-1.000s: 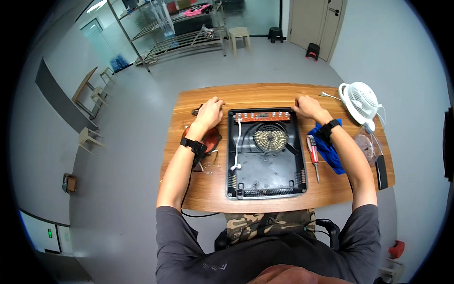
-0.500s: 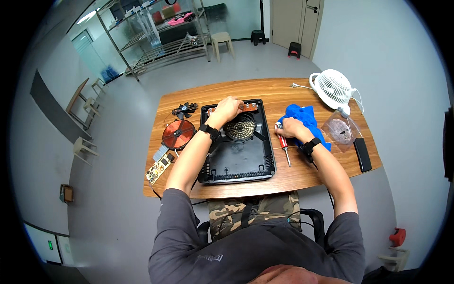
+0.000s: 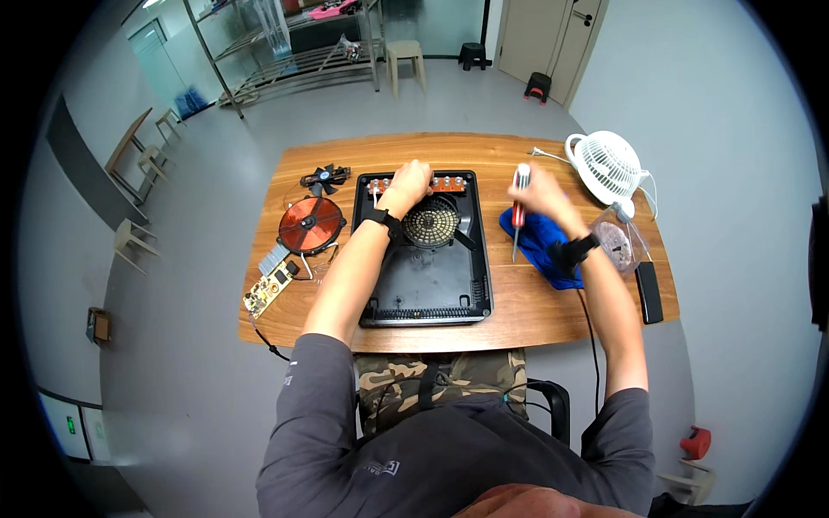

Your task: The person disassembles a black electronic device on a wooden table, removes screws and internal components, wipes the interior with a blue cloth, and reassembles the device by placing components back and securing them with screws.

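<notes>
My right hand (image 3: 544,192) is closed round a screwdriver (image 3: 518,213) with a red and clear handle. It is raised over a blue cloth (image 3: 537,237), the shaft pointing down. On the table lies an open black plastic housing (image 3: 423,289) with a round vent grille (image 3: 431,224). My left hand (image 3: 412,183) is curled at the housing's far edge, its fingers closed on a narrow orange-brown circuit board (image 3: 449,184). Part of that board and the fingertips are hidden beneath the hand.
Left of the housing lie a small black fan (image 3: 325,180), a copper coil disc (image 3: 311,224) and a pale circuit board (image 3: 269,289). At the right are a white electric fan (image 3: 607,164), a clear plastic container (image 3: 617,246) and a black phone-like slab (image 3: 649,293) on the wooden table (image 3: 432,339).
My right hand has picked the screwdriver up off the table and lifted it away, swinging it more upright. My left hand remains at the board on the housing's far edge. The view has shifted slightly.
</notes>
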`<state>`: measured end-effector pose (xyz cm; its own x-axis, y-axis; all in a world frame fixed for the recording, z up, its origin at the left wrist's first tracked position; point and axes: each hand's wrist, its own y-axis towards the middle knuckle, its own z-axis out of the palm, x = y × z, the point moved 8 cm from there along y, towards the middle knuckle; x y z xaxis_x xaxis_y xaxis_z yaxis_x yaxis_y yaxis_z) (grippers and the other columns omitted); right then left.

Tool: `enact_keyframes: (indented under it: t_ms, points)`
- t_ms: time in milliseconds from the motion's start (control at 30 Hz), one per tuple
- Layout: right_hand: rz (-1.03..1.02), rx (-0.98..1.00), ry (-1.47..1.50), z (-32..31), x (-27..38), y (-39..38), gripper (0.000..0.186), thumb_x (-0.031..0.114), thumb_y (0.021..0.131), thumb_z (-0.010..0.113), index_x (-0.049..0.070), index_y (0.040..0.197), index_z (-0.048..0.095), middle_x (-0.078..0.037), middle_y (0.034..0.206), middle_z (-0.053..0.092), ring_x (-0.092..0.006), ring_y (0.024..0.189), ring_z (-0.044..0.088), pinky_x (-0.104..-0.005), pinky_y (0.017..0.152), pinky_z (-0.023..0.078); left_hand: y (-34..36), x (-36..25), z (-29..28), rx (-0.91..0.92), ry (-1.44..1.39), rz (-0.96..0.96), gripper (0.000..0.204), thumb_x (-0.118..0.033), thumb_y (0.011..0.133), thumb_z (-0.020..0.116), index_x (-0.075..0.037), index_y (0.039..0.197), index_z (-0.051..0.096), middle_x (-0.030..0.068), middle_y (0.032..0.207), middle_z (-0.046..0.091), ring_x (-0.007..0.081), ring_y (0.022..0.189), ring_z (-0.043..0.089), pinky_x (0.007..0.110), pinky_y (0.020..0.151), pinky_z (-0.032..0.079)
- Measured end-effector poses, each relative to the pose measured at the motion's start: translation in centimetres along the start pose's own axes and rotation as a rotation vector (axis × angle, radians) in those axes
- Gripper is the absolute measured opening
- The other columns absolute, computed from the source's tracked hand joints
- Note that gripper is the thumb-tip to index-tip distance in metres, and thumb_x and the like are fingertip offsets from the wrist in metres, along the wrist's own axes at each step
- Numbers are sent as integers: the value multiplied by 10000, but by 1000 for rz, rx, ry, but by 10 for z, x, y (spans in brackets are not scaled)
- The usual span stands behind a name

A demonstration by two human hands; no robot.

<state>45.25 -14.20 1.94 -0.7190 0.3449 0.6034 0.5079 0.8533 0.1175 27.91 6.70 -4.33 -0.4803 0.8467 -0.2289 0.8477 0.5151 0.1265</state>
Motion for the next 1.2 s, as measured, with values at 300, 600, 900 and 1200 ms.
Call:
enact_keyframes:
  t_ms: [300,600,900,1200]
  points:
    - [-456,-272,213,-28,129,28,233,142,914,699,11,971,515,-135,735,701,-222,658,751,-331,582,601,6,2,2,-1,-4,33,217,-121,731,832,-43,929,787,224,879,728,388,882,721,454,815,571]
    - [-404,-210,232,8,118,49,315,200,868,732,7,977,508,-220,780,680,-415,765,697,-456,678,551,5,4,3,7,-10,22,232,-145,735,841,-58,944,793,220,885,725,386,872,718,451,811,571]
    - [-442,-256,196,14,112,53,337,207,864,749,7,993,510,-234,792,676,-446,783,682,-470,683,544,6,5,5,-8,-32,37,247,-159,732,846,-65,954,793,214,885,726,380,865,719,447,804,570]
    - [-453,-263,190,15,111,54,350,209,865,752,6,1008,506,-246,791,673,-453,782,679,-479,672,544,3,1,0,-21,-16,45,230,-162,736,842,-68,940,790,205,863,720,382,852,712,452,775,565]
